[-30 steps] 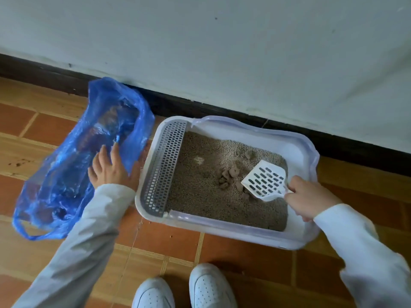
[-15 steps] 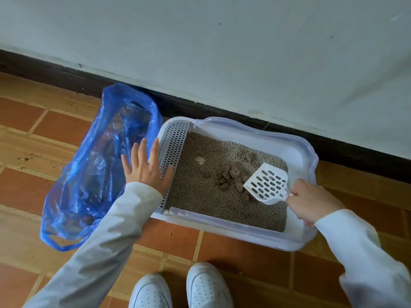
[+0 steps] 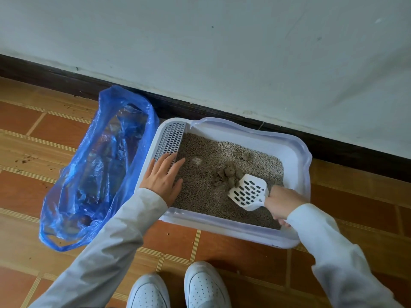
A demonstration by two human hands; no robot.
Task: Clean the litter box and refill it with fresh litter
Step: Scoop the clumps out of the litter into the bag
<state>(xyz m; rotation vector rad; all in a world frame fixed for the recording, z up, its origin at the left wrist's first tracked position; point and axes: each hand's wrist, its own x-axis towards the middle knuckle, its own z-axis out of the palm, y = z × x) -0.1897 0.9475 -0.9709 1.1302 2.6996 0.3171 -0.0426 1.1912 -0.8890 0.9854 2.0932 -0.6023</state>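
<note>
A white litter box [image 3: 295, 150] sits on the tiled floor against the wall, filled with grey litter [image 3: 200, 196]. A pile of brown clumps [image 3: 226, 174] lies in the middle of the litter. My right hand [image 3: 282, 202] grips the handle of a white slotted scoop [image 3: 248, 192], whose blade rests on the litter just beside the clumps. My left hand [image 3: 163, 180] lies flat, fingers spread, on the box's left rim and its grated step [image 3: 170, 137]. A blue plastic bag [image 3: 97, 165] lies open on the floor to the left of the box.
A dark baseboard [image 3: 344, 145] and white wall run behind the box. My two white shoes [image 3: 178, 287] stand just in front of it. Brown crumbs dot the tiles at the far left [image 3: 24, 161].
My left hand has left the blue bag and moved right onto the box's left rim. The scoop has dropped from above the litter down to the clumps.
</note>
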